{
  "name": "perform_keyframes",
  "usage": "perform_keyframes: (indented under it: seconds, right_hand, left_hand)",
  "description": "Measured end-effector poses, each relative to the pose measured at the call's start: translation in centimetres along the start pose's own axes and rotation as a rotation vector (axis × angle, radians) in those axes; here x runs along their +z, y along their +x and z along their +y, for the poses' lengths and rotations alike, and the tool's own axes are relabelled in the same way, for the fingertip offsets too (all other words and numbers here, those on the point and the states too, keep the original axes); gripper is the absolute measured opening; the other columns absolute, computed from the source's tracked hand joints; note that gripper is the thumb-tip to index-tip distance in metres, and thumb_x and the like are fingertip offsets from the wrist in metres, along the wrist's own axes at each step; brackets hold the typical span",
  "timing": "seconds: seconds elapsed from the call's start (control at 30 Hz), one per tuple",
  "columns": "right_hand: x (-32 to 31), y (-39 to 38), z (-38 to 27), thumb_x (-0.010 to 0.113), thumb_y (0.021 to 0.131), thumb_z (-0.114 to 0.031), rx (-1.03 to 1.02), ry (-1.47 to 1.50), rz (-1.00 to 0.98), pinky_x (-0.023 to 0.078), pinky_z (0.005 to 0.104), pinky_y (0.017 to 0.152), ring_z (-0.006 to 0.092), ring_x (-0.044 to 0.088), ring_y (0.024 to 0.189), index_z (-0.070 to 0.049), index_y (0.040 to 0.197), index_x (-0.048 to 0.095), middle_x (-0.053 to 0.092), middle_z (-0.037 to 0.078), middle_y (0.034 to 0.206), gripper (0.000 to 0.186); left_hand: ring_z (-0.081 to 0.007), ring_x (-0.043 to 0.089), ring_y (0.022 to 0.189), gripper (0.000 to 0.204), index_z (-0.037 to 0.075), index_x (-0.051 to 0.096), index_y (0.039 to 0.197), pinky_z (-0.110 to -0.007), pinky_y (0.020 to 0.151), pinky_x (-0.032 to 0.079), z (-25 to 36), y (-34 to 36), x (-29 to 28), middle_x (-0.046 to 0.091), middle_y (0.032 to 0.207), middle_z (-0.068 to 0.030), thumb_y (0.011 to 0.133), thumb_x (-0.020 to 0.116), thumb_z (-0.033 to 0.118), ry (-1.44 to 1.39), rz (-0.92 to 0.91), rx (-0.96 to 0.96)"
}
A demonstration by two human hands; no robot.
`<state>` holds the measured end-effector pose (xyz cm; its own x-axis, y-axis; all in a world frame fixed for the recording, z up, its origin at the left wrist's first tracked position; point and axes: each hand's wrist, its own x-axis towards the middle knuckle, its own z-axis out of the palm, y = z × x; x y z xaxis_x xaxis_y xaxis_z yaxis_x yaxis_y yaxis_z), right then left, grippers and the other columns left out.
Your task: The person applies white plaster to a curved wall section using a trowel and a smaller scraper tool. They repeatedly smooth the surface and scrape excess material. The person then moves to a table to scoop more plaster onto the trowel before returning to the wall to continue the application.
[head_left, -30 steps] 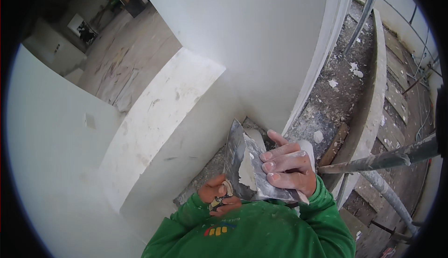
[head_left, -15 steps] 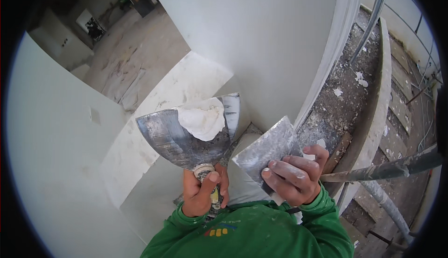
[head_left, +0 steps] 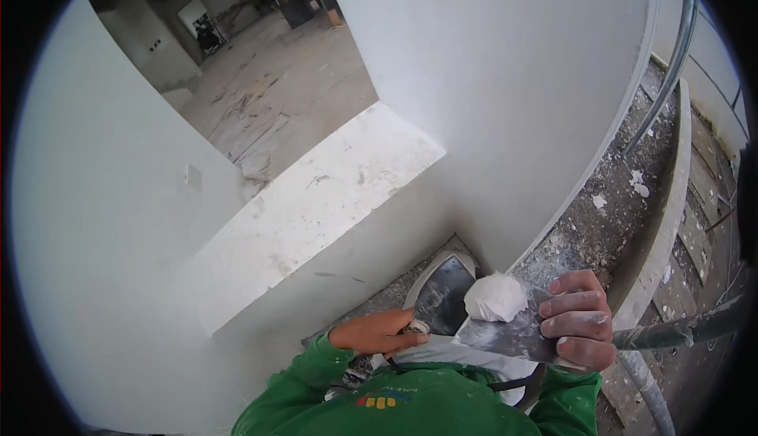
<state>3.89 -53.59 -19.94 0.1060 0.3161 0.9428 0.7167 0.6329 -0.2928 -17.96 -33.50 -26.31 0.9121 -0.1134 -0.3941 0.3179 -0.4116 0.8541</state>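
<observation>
My left hand (head_left: 379, 332) is closed round the handle of a wide putty knife, its dark metal blade (head_left: 442, 298) tilted and turned toward the right. My right hand (head_left: 580, 321) grips a flat metal scraper plate (head_left: 505, 338) with the fingers over its right side. A rounded lump of white putty (head_left: 496, 297) sits on that plate, close beside the knife blade. White residue coats the fingers of my right hand. The lower part of the knife's handle is partly hidden by my left hand.
A low white ledge (head_left: 332, 179) runs between two pale walls. Beyond it, a floor (head_left: 276, 89) holds scattered debris. At right are a dirt strip with white splatters (head_left: 600, 199), a curved curb (head_left: 679, 168) and metal poles (head_left: 687, 325).
The putty has gone from the wide knife's blade onto the plate in my right hand. The knife has swung down and right, and the view has shifted.
</observation>
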Motion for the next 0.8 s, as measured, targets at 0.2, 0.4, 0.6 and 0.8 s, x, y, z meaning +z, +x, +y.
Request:
perform_keyframes:
  seconds: [0.2, 0.4, 0.6, 0.8]
  right_hand:
    - [2.8, 0.1, 1.2, 0.071, 0.084, -0.031, 0.879, 0.270, 0.080, 0.033, 0.0227, 0.065, 0.0099, 0.040, 0.069, -0.006, 0.093, 0.045, 0.043, 0.000, 0.080, 0.037]
    - [4.3, -2.4, 3.4, 0.077, 0.078, -0.023, 1.085, 0.245, -0.262, 0.033, 0.0223, 0.059, 0.0100, 0.036, 0.064, -0.004, 0.093, 0.045, 0.041, -0.003, 0.075, 0.040]
    - [3.7, -1.8, 2.2, 0.078, 0.077, -0.018, 0.930, 0.163, 0.025, 0.041, 0.0251, 0.070, 0.0101, 0.048, 0.080, -0.002, 0.101, 0.047, 0.053, 0.002, 0.091, 0.042]
    - [2.5, -1.1, -1.7, 0.078, 0.075, -0.013, 0.543, -0.237, 0.228, 0.045, 0.0324, 0.085, 0.0136, 0.050, 0.079, -0.007, 0.110, 0.066, 0.050, 0.002, 0.092, 0.037]
  left_hand:
    - [-0.0087, 0.051, 0.041, 0.041, 0.002, 0.046, 0.067, -0.026, 0.038, 0.036, 2.3, -0.1, -0.8, 0.050, 0.051, -0.0016, 0.100, 0.049, 0.026, -0.300, -0.384, 0.134]
    - [-0.0082, 0.047, 0.043, 0.027, -0.002, 0.056, 0.085, -0.026, 0.038, 0.034, 0.2, -1.2, -1.2, 0.051, 0.057, -0.0031, 0.100, 0.047, 0.018, -0.392, -0.337, 0.342]
    - [-0.0084, 0.048, 0.053, 0.029, -0.004, 0.042, 0.123, -0.022, 0.043, 0.038, 1.6, -7.1, -1.0, 0.054, 0.077, -0.0067, 0.096, 0.046, 0.005, -0.791, 0.214, 0.504]
    - [-0.0114, 0.048, 0.055, 0.035, -0.001, 0.042, 0.125, -0.024, 0.041, 0.039, 4.4, -5.4, -0.3, 0.053, 0.080, -0.0096, 0.092, 0.052, 0.003, -0.744, 0.583, 0.240]
